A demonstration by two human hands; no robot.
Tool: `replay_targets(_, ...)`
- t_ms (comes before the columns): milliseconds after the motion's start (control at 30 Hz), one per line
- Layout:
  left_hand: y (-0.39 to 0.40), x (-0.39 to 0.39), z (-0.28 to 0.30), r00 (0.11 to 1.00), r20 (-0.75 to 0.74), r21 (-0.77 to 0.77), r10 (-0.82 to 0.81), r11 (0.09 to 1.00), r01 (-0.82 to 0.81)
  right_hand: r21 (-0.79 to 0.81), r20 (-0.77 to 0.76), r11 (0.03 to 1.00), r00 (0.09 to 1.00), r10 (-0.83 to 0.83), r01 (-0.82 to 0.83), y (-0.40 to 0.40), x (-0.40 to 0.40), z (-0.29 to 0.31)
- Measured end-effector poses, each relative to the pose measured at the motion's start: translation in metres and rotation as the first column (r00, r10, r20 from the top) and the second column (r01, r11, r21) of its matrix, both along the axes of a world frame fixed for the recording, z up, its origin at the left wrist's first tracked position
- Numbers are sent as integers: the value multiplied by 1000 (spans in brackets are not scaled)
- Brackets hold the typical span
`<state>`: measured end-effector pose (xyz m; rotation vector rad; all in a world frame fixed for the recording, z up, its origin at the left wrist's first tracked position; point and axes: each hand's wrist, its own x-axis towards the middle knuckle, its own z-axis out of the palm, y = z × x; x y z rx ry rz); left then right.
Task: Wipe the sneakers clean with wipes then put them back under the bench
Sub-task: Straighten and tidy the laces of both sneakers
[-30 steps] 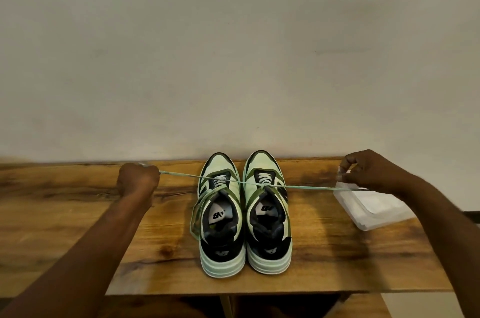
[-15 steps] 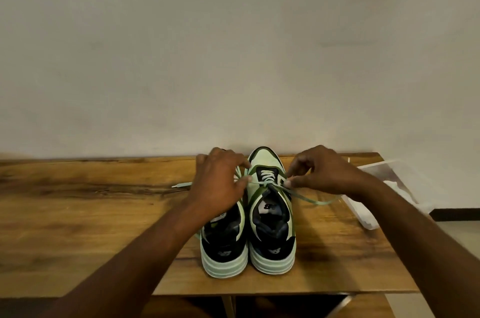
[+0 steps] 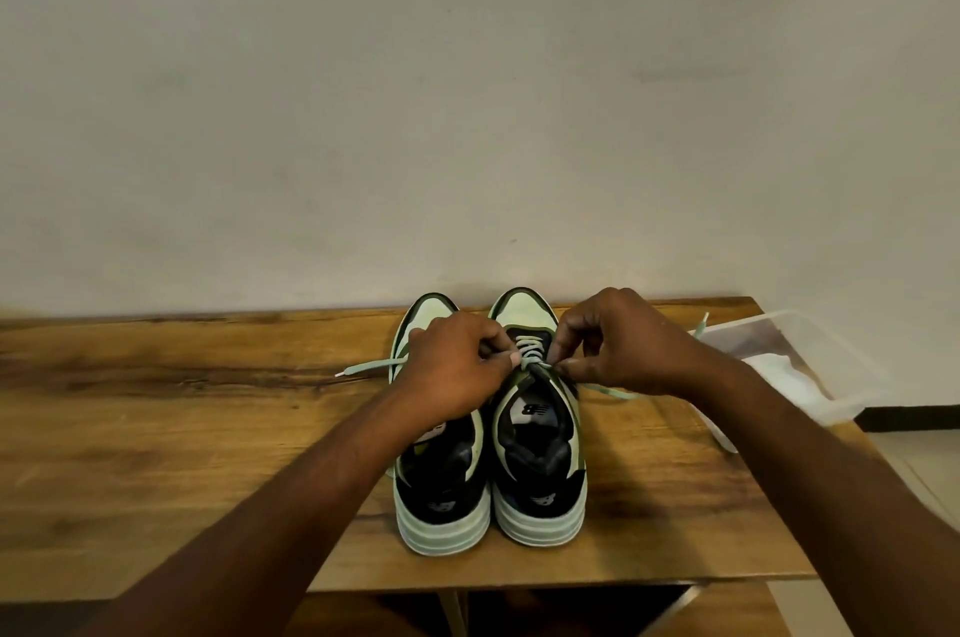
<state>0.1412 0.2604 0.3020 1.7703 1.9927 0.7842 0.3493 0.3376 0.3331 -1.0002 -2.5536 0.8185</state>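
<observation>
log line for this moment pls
step: tying lace | left hand: pinching lace | right hand: pinching lace | right sneaker | on bench

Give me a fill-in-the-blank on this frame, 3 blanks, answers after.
1. Both hands, the left hand and the right hand, pinch the lace of the ____ sneaker of the pair.
2. The sneakers stand on the wooden bench with their toes pointing toward the ____.
3. The clear plastic container lies on the bench's ____ end.

Missing words: right; wall; right
</observation>
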Motion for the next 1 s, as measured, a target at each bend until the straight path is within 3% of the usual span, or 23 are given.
replay_targets(167,0,-1,-1,997,-66,8,43,999,-43,235,116,972,993,1,-29,-9,-2,1)
replay_targets(300,0,-5,1,987,-151,9,44,999,-44,257,183,966,983,-16,-32,-10,-4,0)
replay_targets(767,-3,-6,8,930,-361,34,68,998,-60,39,124,998,991,-55,50,-3,-7,-4)
replay_targets(933,-8,-9,14,952,-299,-62,68,994,-90,-286,-32,954,994,-102,88,3,8,1)
replay_targets(1000,-8,-7,20,971,-225,-111,79,988,-106,-386,-18,918,994,-107,92,4,14,6)
